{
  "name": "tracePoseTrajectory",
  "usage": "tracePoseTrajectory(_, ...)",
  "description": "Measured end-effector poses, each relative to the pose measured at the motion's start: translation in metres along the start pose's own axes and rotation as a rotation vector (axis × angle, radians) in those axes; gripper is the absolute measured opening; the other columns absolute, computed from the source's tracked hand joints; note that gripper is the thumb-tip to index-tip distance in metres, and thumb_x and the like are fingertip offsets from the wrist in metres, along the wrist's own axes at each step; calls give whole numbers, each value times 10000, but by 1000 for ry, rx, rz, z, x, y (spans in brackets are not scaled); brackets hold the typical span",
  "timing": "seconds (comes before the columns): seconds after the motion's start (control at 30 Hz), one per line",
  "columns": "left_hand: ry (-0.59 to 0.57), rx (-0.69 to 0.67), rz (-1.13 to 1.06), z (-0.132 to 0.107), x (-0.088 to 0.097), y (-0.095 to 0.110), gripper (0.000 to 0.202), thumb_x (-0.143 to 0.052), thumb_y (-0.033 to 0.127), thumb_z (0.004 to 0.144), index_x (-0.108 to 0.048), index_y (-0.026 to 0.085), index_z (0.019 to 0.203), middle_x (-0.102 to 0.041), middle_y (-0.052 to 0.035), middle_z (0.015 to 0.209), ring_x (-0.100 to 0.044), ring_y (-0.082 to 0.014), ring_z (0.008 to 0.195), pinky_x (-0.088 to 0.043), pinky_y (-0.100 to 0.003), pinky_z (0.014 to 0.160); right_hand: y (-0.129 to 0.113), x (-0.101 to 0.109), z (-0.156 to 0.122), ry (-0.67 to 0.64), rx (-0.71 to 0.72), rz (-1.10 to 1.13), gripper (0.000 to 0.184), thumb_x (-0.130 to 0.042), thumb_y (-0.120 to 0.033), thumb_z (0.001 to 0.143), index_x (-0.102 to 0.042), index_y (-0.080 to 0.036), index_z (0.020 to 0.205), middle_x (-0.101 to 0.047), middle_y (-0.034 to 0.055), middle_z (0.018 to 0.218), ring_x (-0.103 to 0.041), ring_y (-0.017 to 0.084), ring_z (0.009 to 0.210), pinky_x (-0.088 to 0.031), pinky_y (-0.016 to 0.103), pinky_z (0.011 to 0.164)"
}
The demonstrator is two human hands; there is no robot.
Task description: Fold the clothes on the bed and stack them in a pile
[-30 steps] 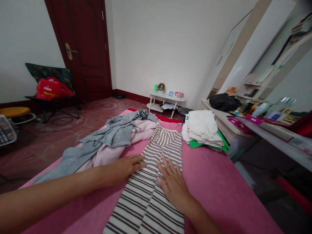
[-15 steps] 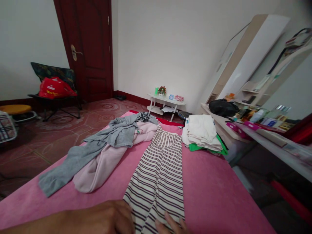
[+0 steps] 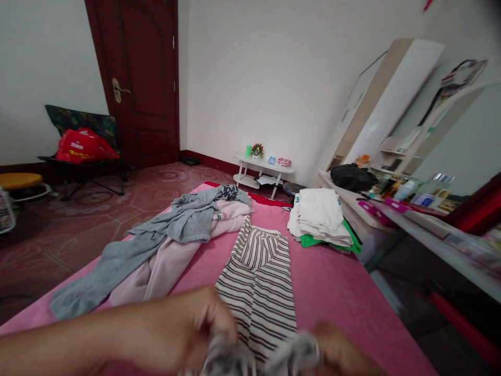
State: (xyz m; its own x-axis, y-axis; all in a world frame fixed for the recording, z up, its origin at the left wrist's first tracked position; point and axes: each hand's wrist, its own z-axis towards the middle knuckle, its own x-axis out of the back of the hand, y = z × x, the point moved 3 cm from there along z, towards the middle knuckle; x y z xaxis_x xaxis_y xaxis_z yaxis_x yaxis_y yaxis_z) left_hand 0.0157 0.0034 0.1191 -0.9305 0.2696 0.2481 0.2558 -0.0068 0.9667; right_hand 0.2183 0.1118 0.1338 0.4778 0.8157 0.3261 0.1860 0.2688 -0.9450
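Observation:
Striped trousers point(image 3: 262, 277), cream with dark bands, lie lengthwise on the pink bed cover point(image 3: 332, 308), waistband at the far end. My left hand point(image 3: 203, 329) grips the end of one trouser leg near the bottom of the view, fingers curled round the bunched cloth. On the other leg end, my right hand point(image 3: 336, 350) is closed too, blurred and partly cut off by the lower edge. Both leg ends are lifted off the bed. To the left are a grey garment point(image 3: 168, 230) and a pale pink garment point(image 3: 156, 277), loosely heaped together.
Folded white clothes point(image 3: 321, 214) rest on green cloth at the bed's far right. A dressing table point(image 3: 391, 224) with bottles and a black bag point(image 3: 352, 177) runs along the right. Beyond the bed stands a low white table point(image 3: 264, 166); a red bag point(image 3: 84, 145) sits on a folding chair.
Both hands have closed on the trouser leg ends and raised them from the bed. The striped trousers look shorter on the cover. The camera view has shifted slightly.

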Motion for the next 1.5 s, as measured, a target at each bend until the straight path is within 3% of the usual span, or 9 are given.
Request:
tracePoseTrajectory(0.13, 267, 58, -233, 106, 48, -2, 358, -667, 436, 743, -646, 123, 916, -682, -39, 813, -622, -150, 681, -466, -233, 623, 36, 62, 40, 515, 39, 325, 395, -649, -483, 767, -672, -170, 1008, -731, 76, 911, -682, 229, 862, -528, 371, 817)
tracePoseTrajectory(0.3, 583, 133, 174, 172, 67, -72, 604, -687, 119, 678, -494, 118, 1251, -620, -128, 1141, -604, -245, 1036, -467, -350, 898, 137, 104, 90, 867, -34, 326, 406, -760, -364, 568, -641, -194, 918, -729, 58, 828, -684, 261, 853, -533, 421, 807)
tracePoseTrajectory(0.43, 638, 86, 590, 173, 48, -93, 504, -611, 118, 744, -536, 189, 1238, -496, -132, 1298, -531, -268, 1160, -410, -391, 999, 173, 98, 88, 904, 114, 172, 389, -695, -353, 642, -633, -179, 985, -716, 87, 996, -664, 251, 945, -511, 407, 873)
tracePoseTrajectory(0.6, 633, -102, 874, 184, 26, -46, 499, -620, 98, 703, -577, 208, 1188, -290, -120, 1481, -348, -320, 1321, -339, -456, 1062, 161, 89, 84, 947, 146, -112, 287, -581, -285, 750, -643, -176, 1008, -694, 93, 1016, -641, 241, 958, -502, 393, 866)
tracePoseTrajectory(0.87, 587, -369, 627, 213, 5, -48, 332, -410, 81, 839, -667, 177, 1026, -679, -61, 1017, -580, -187, 995, -404, -314, 935, 107, 37, 80, 481, 363, -521, 185, -497, -160, 803, -662, -240, 772, -670, 11, 782, -591, 186, 794, -458, 280, 734)
tracePoseTrajectory(1.1, 554, -204, 914, 214, -5, -61, 267, -461, 253, 895, -672, 180, 749, -690, -73, 810, -582, -233, 870, -368, -378, 843, 140, 107, 89, 1023, 173, -191, 258, -524, -329, 802, -663, -187, 966, -690, 67, 998, -607, 226, 950, -464, 327, 845)
tracePoseTrajectory(1.23, 593, -158, 932, 215, -8, -59, 207, -492, 255, 864, -661, 201, 969, -679, -67, 863, -587, -244, 898, -376, -393, 858, 158, 127, 100, 902, 85, -170, 305, -548, -369, 777, -693, -163, 949, -706, 78, 989, -617, 239, 944, -451, 352, 871)
tracePoseTrajectory(1.37, 629, -171, 899, 215, -7, -60, 643, -550, 188, 784, -372, 225, 1401, -576, -76, 1236, -564, -226, 1034, -410, -342, 864, 158, 118, 96, 840, 91, -252, 312, -533, -425, 813, -698, -167, 754, -699, 44, 786, -614, 218, 787, -462, 309, 753)
tracePoseTrajectory(1.5, 488, -181, 909, 221, -9, -64, 403, -529, 170, 797, -600, 262, 1183, -643, -47, 1064, -571, -224, 998, -420, -337, 860, 157, 113, 92, 882, 86, -248, 310, -551, -453, 787, -695, -178, 774, -690, 31, 744, -601, 198, 701, -454, 274, 643)
